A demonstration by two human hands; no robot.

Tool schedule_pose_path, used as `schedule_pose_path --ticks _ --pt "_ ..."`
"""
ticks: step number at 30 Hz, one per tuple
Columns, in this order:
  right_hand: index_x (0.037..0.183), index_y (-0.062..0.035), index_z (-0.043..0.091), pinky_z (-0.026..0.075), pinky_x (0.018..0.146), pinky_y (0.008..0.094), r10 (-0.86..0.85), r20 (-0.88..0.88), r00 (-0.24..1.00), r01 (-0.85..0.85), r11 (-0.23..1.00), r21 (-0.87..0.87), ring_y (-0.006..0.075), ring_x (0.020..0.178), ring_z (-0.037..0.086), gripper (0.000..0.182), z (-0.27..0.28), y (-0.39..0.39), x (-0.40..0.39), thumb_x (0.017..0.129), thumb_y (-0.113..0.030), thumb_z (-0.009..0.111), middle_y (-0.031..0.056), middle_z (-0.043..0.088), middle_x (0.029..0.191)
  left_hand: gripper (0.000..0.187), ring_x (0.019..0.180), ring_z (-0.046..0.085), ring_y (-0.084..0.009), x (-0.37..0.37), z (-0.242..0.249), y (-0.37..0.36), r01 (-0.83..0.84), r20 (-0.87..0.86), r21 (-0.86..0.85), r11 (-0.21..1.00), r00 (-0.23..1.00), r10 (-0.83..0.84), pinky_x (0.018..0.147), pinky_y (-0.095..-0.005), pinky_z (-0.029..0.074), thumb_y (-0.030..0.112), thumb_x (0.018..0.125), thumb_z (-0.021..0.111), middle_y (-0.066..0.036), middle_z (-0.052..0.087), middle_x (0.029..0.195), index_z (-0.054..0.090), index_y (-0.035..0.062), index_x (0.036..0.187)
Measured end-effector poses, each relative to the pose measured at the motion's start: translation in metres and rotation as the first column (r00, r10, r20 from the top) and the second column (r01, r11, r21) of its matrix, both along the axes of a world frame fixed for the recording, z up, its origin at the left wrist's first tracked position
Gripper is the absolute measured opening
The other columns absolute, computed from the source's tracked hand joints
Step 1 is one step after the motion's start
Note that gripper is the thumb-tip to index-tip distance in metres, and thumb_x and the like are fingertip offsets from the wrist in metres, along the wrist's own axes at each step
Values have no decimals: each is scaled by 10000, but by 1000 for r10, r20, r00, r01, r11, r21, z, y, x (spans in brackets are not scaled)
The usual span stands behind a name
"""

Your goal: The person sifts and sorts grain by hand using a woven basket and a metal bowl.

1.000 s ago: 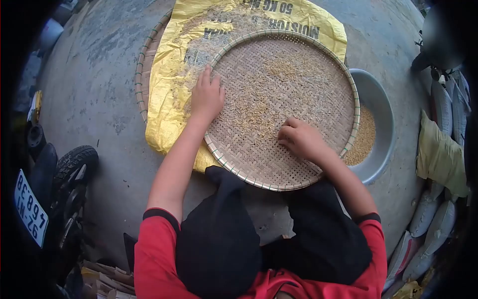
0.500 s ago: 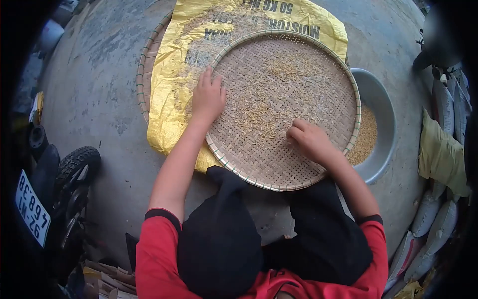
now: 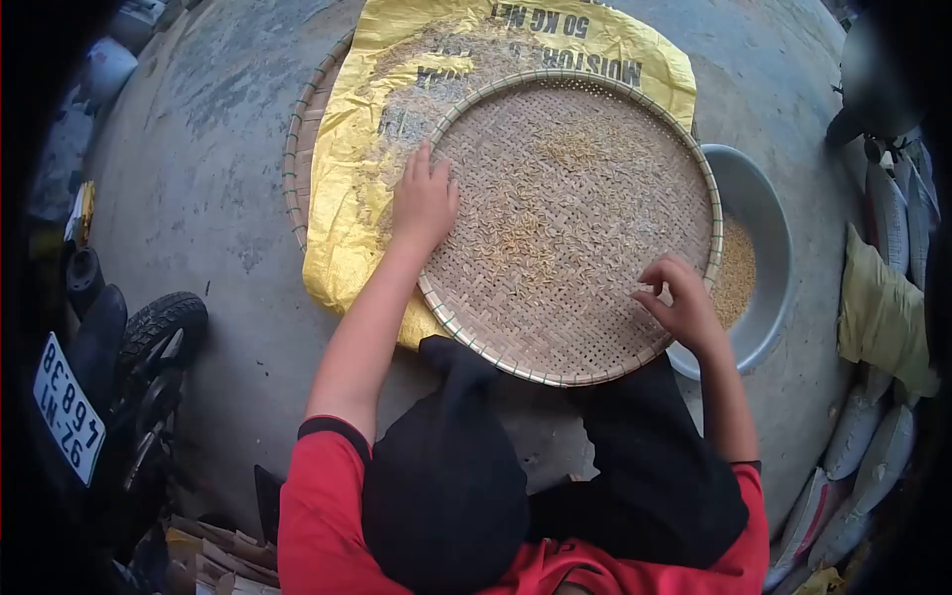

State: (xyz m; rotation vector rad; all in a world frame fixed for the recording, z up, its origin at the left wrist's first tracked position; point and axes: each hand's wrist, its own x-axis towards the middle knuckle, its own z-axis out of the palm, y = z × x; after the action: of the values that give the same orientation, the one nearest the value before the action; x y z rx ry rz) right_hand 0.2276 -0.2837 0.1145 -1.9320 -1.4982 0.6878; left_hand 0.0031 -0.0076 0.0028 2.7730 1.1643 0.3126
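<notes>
A round woven tray (image 3: 595, 337) with a green-bound rim rests tilted over my knees, grains (image 3: 526, 238) scattered on its weave. On its left rim lies my left hand (image 3: 426, 198), fingers spread over the edge. Above the right part of the tray is my right hand (image 3: 679, 297), thumb and forefinger curved towards each other with a small gap; anything tiny between them is too small to make out. Under the tray's left side is a yellow printed sack (image 3: 342, 228) strewn with husks. A metal basin (image 3: 773, 238) of grain stands at the right, partly hidden by the tray.
Another woven tray (image 3: 297, 169) lies beneath the sack. At the left is a motorbike wheel (image 3: 164, 327) with a number plate (image 3: 68, 409). Filled sacks (image 3: 853, 426) line the right side, one covered by a greenish cloth (image 3: 883, 312). Cardboard pieces (image 3: 218, 555) lie at the lower left.
My right hand has moved right and lifted off the grains towards the tray's right rim, its thumb and forefinger now more apart. My left hand stays on the left rim.
</notes>
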Motion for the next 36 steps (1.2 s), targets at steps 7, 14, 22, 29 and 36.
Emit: schedule_pose_path --ticks 7,14,22,29,36 --pt "853 -87 609 484 701 385 314 81 946 -285 925 -251 287 824 584 141 -28 23 -33 762 -184 655 84 547 874 395 1293 332 -363 0 2 0 -10 -18 -21 1000 1000 9 1033 -439 329 255 871 520 -207 323 1409 514 58 1213" --pt "819 -78 602 483 689 390 328 149 933 -273 913 -303 286 813 583 154 -30 25 -38 761 -205 664 84 539 853 384 1291 335 -365 -1 1 -1 -6 12 -16 1000 1000 6 1027 -442 339 239 866 530 -215 323 1405 525 43 1196" --pt "818 -73 595 481 680 393 271 105 957 -249 951 -186 291 793 579 156 -21 25 -30 761 -204 658 90 539 849 397 1279 345 -367 -1 -1 0 -17 11 -12 1000 1000 17 1017 -453 338 253 866 531 -186 318 1419 524 76 1222" --pt "799 -74 587 479 688 394 375 182 909 -329 914 -238 285 791 580 133 -38 29 -43 767 -192 640 88 543 832 391 1284 336 -361 0 2 -1 -22 2 -25 999 1000 22 1024 -450 331 259 871 525 -185 310 1423 529 76 1217" --pt "806 -75 579 480 687 395 303 181 936 -271 946 -181 282 803 580 121 -34 34 -36 787 -186 621 87 556 816 398 1284 338 -357 -1 -1 0 -17 10 -28 999 1000 17 1024 -448 333 264 873 525 -182 305 1426 527 69 1220"
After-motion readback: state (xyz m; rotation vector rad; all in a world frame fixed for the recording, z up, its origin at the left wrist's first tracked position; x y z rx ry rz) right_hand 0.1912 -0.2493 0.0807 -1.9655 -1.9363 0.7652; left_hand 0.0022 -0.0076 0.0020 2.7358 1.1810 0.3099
